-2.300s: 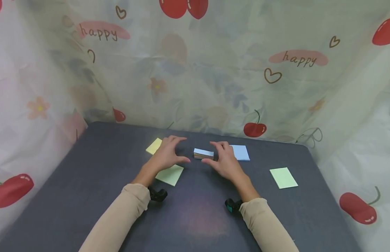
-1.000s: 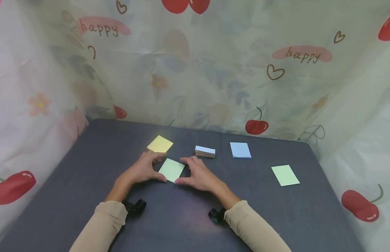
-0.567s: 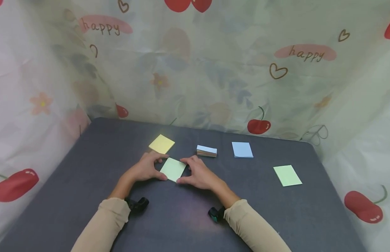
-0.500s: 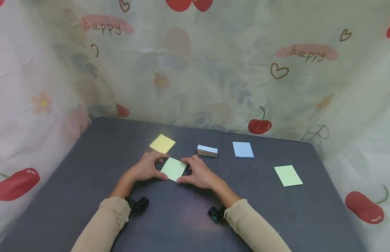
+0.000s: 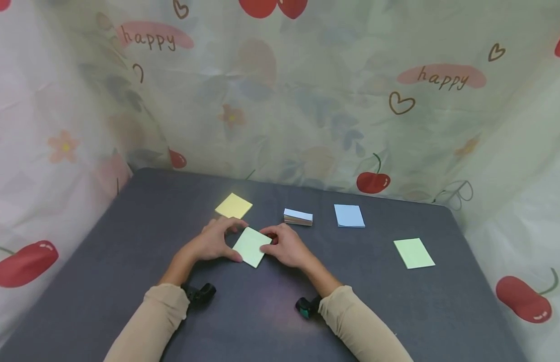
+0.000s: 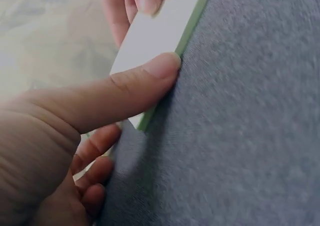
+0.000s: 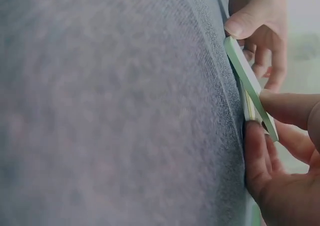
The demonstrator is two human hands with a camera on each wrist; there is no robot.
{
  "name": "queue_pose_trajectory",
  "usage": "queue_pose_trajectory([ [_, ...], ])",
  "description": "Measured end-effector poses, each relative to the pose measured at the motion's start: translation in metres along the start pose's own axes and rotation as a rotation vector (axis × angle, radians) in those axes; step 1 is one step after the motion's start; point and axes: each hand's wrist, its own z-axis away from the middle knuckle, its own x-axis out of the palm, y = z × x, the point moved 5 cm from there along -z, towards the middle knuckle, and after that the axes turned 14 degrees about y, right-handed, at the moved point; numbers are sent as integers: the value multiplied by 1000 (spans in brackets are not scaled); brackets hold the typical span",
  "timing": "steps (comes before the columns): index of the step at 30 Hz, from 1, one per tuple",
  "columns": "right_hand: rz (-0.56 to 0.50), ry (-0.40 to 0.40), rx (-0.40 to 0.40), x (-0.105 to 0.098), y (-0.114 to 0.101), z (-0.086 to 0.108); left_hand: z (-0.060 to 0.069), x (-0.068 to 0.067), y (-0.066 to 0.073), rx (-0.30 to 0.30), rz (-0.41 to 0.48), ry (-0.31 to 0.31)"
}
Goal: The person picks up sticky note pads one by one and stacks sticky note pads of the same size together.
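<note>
A pale green sticky note pad (image 5: 251,246) is between both hands near the middle of the table. My right hand (image 5: 289,247) pinches its right side, thumb on top and fingers beneath. In the right wrist view the pad (image 7: 246,73) slants, its right end raised off the tabletop. My left hand (image 5: 211,241) holds the left side between thumb and index finger. The left wrist view shows that thumb (image 6: 145,81) against the pad's green edge; the index fingertip is hidden there. Just behind the left hand lies a yellow sticky note pad (image 5: 234,205).
Behind the right hand is a small narrow stack (image 5: 298,216) with a pale blue top. A light blue pad (image 5: 349,215) lies to its right, and another green pad (image 5: 414,253) farther right. A patterned curtain (image 5: 280,125) hangs around the dark table (image 5: 270,322).
Both hands came down from the back of the table to the green pad. Since half a second ago my right thumb has moved onto its top, and its right side has tilted up.
</note>
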Motion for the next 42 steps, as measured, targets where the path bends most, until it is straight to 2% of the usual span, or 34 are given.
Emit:
queue_pose_trajectory([
  [3,-83,-9,72,1,5,0,-2,0,3,-22,30,-24],
  [10,-258,-19,214,0,17,-3,-6,0,13,-85,189,-78],
  [17,-380,-32,274,-2,27,-2,-8,10,16,-62,291,-120],
  [21,-367,-56,278,-1,28,-1,-8,12,16,-73,311,-130],
  [26,-325,-125,267,0,25,0,-6,11,10,-57,358,-109],
  [32,-244,-239,163,2,19,2,-5,11,6,-43,413,-101],
  [36,-213,-249,112,3,13,2,-4,10,4,-45,421,-97],
  [39,-221,-227,147,1,14,2,-4,9,5,-43,419,-98],
  [42,-259,-214,226,-2,17,4,-3,10,6,-35,412,-103],
])
